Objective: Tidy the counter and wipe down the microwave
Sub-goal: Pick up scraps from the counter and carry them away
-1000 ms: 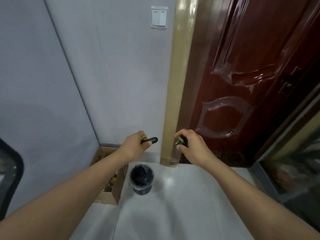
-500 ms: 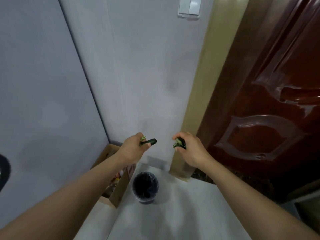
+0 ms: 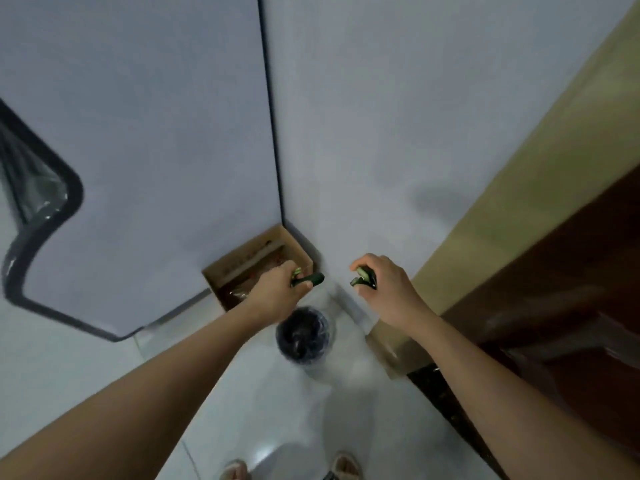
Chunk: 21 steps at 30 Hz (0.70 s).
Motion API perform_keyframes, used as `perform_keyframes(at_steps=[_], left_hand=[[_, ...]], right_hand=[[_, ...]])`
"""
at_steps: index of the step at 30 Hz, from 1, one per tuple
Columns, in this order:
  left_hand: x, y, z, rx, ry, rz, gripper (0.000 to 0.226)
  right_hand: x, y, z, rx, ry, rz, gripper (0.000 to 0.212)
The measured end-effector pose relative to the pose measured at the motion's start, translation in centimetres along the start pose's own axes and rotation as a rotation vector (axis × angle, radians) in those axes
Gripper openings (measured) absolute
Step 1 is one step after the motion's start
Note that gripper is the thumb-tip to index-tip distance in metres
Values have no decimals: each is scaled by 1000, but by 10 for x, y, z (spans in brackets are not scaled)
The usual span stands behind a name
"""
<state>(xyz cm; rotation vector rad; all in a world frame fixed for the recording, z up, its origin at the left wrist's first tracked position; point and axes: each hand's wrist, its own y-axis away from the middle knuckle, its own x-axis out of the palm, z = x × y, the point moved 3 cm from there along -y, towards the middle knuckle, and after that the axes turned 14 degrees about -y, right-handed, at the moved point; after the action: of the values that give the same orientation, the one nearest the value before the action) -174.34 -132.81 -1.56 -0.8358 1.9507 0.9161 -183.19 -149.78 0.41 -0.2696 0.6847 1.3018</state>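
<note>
step: likely binning counter scraps | left hand [image 3: 277, 292] gripping dark green vegetable piece [image 3: 309, 280] | right hand [image 3: 384, 289] gripping green scraps [image 3: 362, 278] | both held above black-lined bin [image 3: 304, 336] on floor, beside cardboard box [image 3: 258, 263] | next: centre over bin, release

Both bare arms reach forward from the near edge, forearms converging toward centre. Left hand [image 3: 277, 292] knuckles up, fingers curled, pinching a dark green scrap [image 3: 310, 280] that pokes out to the right. Right hand [image 3: 384, 289] back up, fingers curled round another green scrap [image 3: 362, 277]. Hands level, well apart. Sandalled feet [image 3: 341, 465] at near edge.
</note>
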Motion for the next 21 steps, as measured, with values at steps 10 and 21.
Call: perform_keyframes(at_steps=[10,21], left_hand=[[75,-14,38,-239,158,50,23],[218,-79,135,-439,244,123,24]], right_hand=[[57,-42,-69,5,11,179,27],[180,-109,-189,6,13,216,29]])
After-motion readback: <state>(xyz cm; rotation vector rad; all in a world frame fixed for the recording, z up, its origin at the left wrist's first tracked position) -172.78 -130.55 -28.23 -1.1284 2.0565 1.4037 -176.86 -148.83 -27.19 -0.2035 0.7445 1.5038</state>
